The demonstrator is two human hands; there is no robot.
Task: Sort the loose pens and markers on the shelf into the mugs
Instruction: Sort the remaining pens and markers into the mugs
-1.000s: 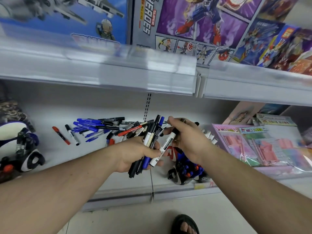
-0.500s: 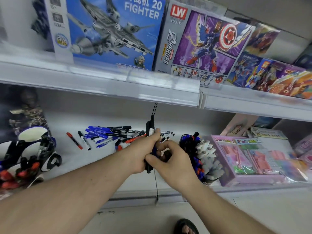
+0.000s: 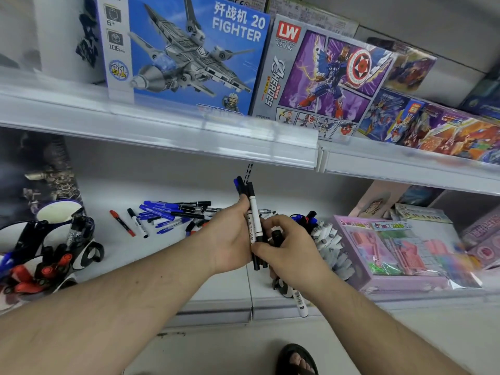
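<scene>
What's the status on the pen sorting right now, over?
Left hand grips marker bundle upright; right hand pinches its lower end. Loose pen pile unsorted on shelf. Nothing in the way.

Bright, even overhead light, soft shadows under the upper shelf [image 3: 189, 136], wide-angle bending and blur toward the edges.
</scene>
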